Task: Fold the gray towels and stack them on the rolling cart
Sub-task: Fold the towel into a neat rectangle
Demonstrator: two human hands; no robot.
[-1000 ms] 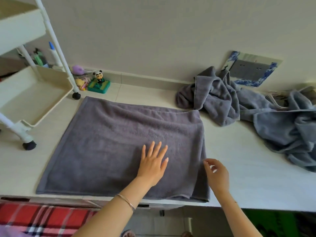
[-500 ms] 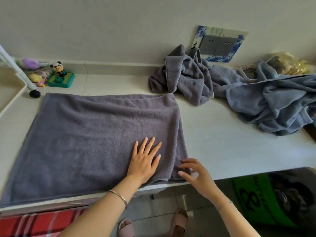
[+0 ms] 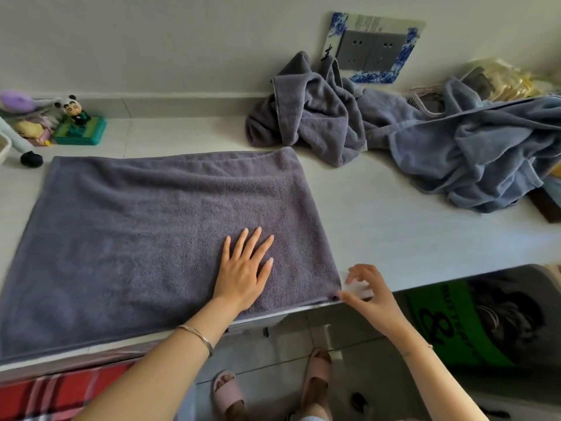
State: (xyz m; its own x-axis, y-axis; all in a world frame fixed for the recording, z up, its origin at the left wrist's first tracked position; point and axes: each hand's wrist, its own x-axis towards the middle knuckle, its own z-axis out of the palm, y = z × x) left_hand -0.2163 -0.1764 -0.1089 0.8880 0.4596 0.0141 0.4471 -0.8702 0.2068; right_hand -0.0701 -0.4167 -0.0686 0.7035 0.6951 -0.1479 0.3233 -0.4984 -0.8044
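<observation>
A gray towel (image 3: 151,232) lies spread flat on the white table (image 3: 394,232), its near edge along the table's front. My left hand (image 3: 244,275) presses flat on it near the front right, fingers straight. My right hand (image 3: 368,294) is at the towel's near right corner; the thumb tip touches the corner, and the bent fingers hover over the table holding nothing. A crumpled gray towel (image 3: 309,117) sits at the back, with a blue-gray towel heap (image 3: 485,153) to its right. Of the rolling cart, only a leg and wheel (image 3: 31,159) show at the far left.
Small toys and a panda figure on a green base (image 3: 79,129) stand at the back left by the wall. A socket plate (image 3: 372,47) is on the wall behind the towels. A green bag (image 3: 485,323) sits below the table's right end.
The view has swung right, so the cart has mostly left the frame. My right hand slid from the towel's right edge to its near right corner. My left hand stayed pressed on the towel.
</observation>
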